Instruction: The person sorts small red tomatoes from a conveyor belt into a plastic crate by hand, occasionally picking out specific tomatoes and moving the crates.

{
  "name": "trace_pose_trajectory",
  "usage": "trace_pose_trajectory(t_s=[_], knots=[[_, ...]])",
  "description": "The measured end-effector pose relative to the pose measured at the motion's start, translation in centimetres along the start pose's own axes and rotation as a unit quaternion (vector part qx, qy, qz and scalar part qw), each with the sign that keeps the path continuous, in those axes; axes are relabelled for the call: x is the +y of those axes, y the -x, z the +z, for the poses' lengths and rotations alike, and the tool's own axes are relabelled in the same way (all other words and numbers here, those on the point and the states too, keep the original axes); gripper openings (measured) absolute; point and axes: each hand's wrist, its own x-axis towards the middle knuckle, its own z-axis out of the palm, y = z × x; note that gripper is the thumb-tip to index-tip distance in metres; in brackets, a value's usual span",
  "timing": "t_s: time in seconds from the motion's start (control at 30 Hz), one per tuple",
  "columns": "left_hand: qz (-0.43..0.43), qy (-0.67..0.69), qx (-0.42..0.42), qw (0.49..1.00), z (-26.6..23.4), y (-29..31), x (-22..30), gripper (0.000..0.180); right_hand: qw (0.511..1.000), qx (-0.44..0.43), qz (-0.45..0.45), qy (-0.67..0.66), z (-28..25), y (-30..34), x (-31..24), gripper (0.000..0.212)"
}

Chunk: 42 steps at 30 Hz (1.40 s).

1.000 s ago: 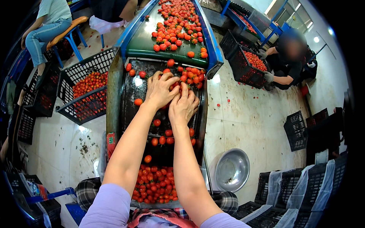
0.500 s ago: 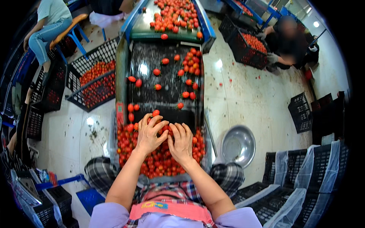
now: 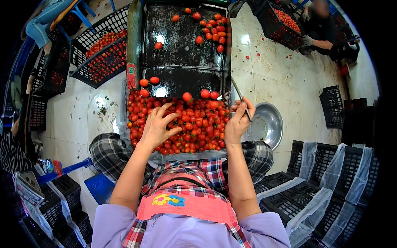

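Observation:
Small red cherry tomatoes (image 3: 198,126) fill a plastic-lined crate (image 3: 188,156) in front of my lap. My left hand (image 3: 155,127) lies over the left part of the heap, fingers spread, with nothing gripped. At the crate's right side, my right hand (image 3: 237,123) is closed around the lower end of a thin grey rod (image 3: 236,87), which slants up and left beside the chute. A dark, wet chute (image 3: 178,56) slopes down to the crate. Several loose tomatoes rest on it, mostly clustered at its upper right.
A steel basin (image 3: 275,128) stands on the floor to the right. Black crates (image 3: 302,206) with whitish liners are stacked at the lower right. One black crate (image 3: 99,78) of tomatoes sits left of the chute. A person (image 3: 324,33) crouches by another tomato crate (image 3: 275,29).
My right hand has left the tomatoes, moved right and taken hold of the rod. My left hand stays over the heap, its fingers more spread. The view has tipped downward.

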Motion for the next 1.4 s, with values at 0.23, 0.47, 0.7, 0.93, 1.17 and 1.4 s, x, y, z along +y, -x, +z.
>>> trace_pose_trajectory(t_s=[0.23, 0.47, 0.7, 0.93, 1.17, 1.4], knots=[[-0.032, 0.001, -0.046, 0.998, 0.2, 0.3, 0.0, 0.036, 0.950, -0.082, -0.095, 0.287, 1.4, -8.0, -5.0, 0.025], [-0.043, 0.038, -0.042, 0.997, 0.4, -0.6, -0.3, 0.027, 0.900, -0.105, -0.103, 0.411, 5.6, -17.3, -4.3, 0.035], [0.070, 0.051, 0.017, 0.996, 0.3, 0.1, 0.3, 0.022, 0.979, -0.082, -0.033, 0.185, 3.2, -15.6, -2.1, 0.040], [0.054, -0.036, 0.005, 0.998, 1.6, 5.2, 0.6, 0.046, 0.883, -0.329, -0.204, 0.266, -2.6, 4.5, 1.7, 0.030], [-0.004, -0.104, -0.045, 0.994, 3.6, 1.9, -2.4, 0.072, 0.790, -0.404, -0.253, 0.387, 2.7, 6.9, 6.5, 0.048], [-0.009, -0.139, -0.063, 0.988, 9.6, -5.8, -1.5, 0.050, 0.802, -0.308, -0.172, 0.481, 2.6, 1.0, 9.6, 0.048]])
